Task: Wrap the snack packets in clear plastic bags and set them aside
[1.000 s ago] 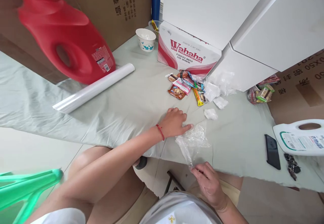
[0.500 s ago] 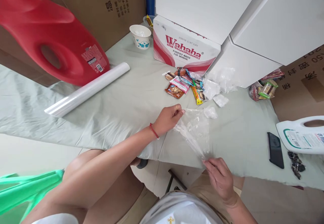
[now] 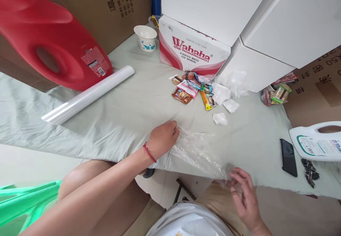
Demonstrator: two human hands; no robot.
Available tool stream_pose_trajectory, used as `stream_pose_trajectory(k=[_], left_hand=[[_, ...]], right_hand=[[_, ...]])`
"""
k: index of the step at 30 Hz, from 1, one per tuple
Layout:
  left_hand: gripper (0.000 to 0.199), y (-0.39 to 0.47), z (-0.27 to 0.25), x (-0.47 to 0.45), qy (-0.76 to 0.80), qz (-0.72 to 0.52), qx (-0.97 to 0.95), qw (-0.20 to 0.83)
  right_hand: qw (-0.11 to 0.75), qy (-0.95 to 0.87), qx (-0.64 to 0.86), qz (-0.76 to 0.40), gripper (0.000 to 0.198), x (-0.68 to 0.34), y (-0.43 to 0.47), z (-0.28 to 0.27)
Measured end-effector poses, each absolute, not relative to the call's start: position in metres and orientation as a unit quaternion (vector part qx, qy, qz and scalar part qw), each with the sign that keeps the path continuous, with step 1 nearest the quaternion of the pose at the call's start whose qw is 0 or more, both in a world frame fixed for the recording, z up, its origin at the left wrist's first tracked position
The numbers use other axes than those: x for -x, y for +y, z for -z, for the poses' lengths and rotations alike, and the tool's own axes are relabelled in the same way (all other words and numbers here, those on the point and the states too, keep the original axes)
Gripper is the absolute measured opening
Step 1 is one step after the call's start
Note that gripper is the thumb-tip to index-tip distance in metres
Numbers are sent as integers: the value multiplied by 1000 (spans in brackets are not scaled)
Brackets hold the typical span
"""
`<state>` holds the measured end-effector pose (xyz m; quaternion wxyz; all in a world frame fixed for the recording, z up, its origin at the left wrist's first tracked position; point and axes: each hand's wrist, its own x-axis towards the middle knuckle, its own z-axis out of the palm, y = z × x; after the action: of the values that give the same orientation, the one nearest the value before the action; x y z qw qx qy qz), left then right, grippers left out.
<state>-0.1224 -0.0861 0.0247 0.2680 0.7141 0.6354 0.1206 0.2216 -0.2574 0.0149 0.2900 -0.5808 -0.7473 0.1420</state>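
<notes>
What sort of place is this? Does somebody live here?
Probably a room where someone lives, perhaps a dorm, though I can't be sure: wrapped snacks, a phone and a big red jug share one cloth-covered table.

Red cord bracelet (image 3: pixel 149 153) on left wrist (image 3: pixel 142 159). Pale grey-white shirt (image 3: pixel 186 216), small yellow mark (image 3: pixel 178 234). Tan shorts (image 3: pixel 209 200).

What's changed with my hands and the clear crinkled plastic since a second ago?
Your bare left hand has taken hold of the clear crinkled plastic and moved left, toward you, spreading it out. Your bare right hand has shifted right and opened its pinch; any remaining touch is unclear. The glossy white roll, red plastic jug and colourful wrapped snacks stayed put.
</notes>
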Motion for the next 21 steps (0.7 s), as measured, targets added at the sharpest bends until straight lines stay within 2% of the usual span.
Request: stream_pose_trajectory(k=[1, 3, 7, 9, 11, 13, 15, 18, 21], left_hand=[[21, -88, -23, 121, 628, -143, -726, 241], [31, -89, -21, 119, 608, -194, -747, 189], [62, -93, -18, 113, 539, -237, -798, 128], [68, -98, -18, 108, 477, -251, -833, 125], [64, -102, -19, 104, 429, -280, -848, 136], [49, -103, -20, 100, 421, -295, -843, 158], [33, -101, -22, 100, 448, -271, -829, 197], [37, -92, -25, 106, 524, -232, -774, 268], [37, -81, -27, 117, 592, -251, -704, 303]], right_hand=[[309, -727, 596, -141, 34, -221, -251, -20], [313, -717, 607, -143, 40, -213, -233, -31], [228, -775, 574, -136, 70, -169, -194, -36], [250, -780, 563, -110, 67, -143, -179, -32], [296, -770, 555, -102, 43, -122, -168, -27], [337, -756, 543, -141, 25, -110, -159, -26], [364, -731, 540, -205, 23, -108, -153, -28], [391, -651, 589, -275, 22, -119, -145, -28], [427, -516, 661, -339, 32, -140, -137, -21]])
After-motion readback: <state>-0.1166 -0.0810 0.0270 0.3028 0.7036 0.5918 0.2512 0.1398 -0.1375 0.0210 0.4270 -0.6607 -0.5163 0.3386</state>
